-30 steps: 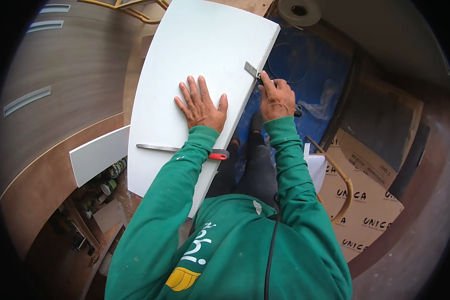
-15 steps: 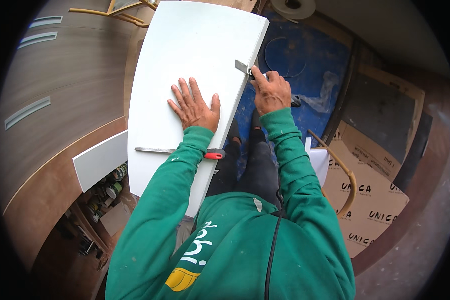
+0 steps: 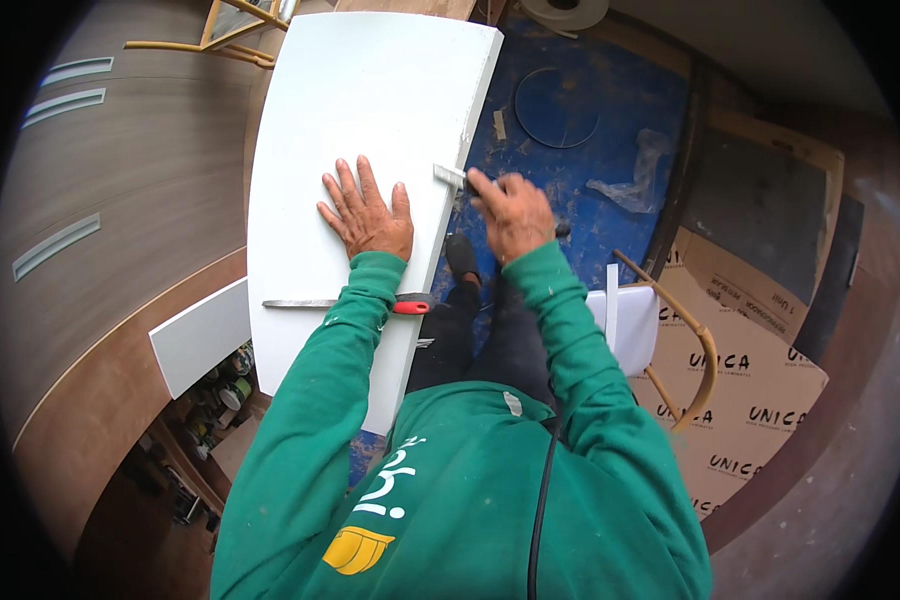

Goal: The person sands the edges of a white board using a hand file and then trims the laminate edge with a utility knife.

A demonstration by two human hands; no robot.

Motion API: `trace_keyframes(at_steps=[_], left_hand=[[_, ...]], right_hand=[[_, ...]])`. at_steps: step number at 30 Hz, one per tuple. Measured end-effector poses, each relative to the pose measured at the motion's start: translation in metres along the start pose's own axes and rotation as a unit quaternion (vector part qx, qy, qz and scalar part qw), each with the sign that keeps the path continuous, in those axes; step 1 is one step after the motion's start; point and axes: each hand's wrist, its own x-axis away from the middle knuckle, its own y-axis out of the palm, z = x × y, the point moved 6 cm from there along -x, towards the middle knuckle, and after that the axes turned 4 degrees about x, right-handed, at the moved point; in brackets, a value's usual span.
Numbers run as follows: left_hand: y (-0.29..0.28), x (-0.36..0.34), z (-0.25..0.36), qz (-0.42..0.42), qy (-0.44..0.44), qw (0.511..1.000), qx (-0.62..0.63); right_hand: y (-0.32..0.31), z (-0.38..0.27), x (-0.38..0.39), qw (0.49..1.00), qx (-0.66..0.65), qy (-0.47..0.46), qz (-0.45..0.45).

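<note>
Head view: left hand [image 3: 375, 222] is splayed flat on the white panel [image 3: 370, 90], gripping nothing, I'd guess to steady it, while the right hand [image 3: 518, 215] has fingers wrapped round a flat-bladed tool [image 3: 448, 176], blade over the panel's right edge, red-handled file [image 3: 411, 304] parked toward the near end.

Bold black lettering [image 3: 720, 362] repeated in rows across brown cardboard [image 3: 735, 395] at the right, with smaller dark print [image 3: 750, 291] on its far part, while white letters [image 3: 382, 490], partly creased, stood just beyond a yellow emblem [image 3: 358, 550] on a near green sweatshirt [image 3: 480, 480].
</note>
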Motion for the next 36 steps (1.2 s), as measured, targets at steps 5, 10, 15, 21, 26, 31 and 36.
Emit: trace_keyframes(at_steps=[5, 10, 15, 21, 26, 31, 36], left_hand=[[-0.005, -0.005, 0.027, 0.007, 0.072, 0.991, 0.108], [-0.013, -0.041, 0.108, 0.03, 0.066, 0.979, 0.191], [0.0, -0.044, 0.105, 0.11, 0.067, 0.97, 0.208], [-0.011, -0.035, 0.097, 0.108, 0.053, 0.967, 0.226], [-0.014, -0.021, 0.092, 0.103, 0.04, 0.969, 0.221], [-0.03, -0.027, 0.106, 0.053, -0.029, 0.966, 0.252], [-0.018, -0.04, 0.12, 0.043, -0.065, 0.988, 0.134]], right_hand=[[-0.015, 0.029, 0.059, 0.892, -0.358, 0.276, 0.016], [-0.022, 0.075, 0.074, 0.742, -0.535, 0.403, 0.001], [-0.021, 0.097, 0.046, 0.771, -0.495, 0.4, -0.037], [-0.005, 0.095, -0.032, 0.835, -0.44, 0.295, -0.15], [-0.021, 0.085, -0.097, 0.908, -0.321, 0.19, -0.192], [-0.023, 0.09, -0.127, 0.923, -0.302, 0.147, -0.189], [-0.014, 0.091, -0.132, 0.893, -0.332, 0.185, -0.243]])
